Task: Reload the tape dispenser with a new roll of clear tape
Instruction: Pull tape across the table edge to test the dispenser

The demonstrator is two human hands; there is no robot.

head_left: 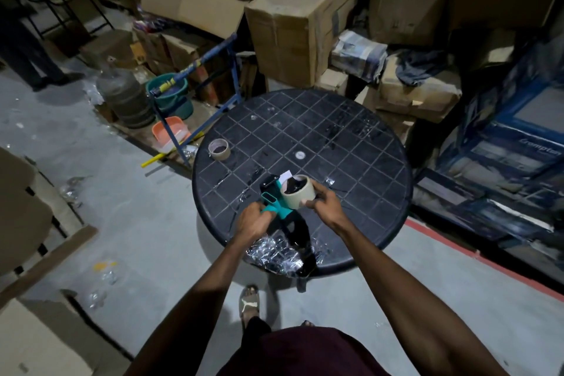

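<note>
A teal and black tape dispenser is held over the near part of the round black table. My left hand grips its teal handle. My right hand holds a roll of clear tape against the dispenser's side, with the dark hub showing inside the roll's core. Whether the roll sits fully on the hub I cannot tell. A second, thinner roll lies on the table's far left edge.
Crumpled clear plastic wrap lies on the table's near edge beside a black strip. Stacked cardboard boxes crowd the back. A blue metal frame, buckets and a water jug stand to the left. My sandalled foot is under the table's edge.
</note>
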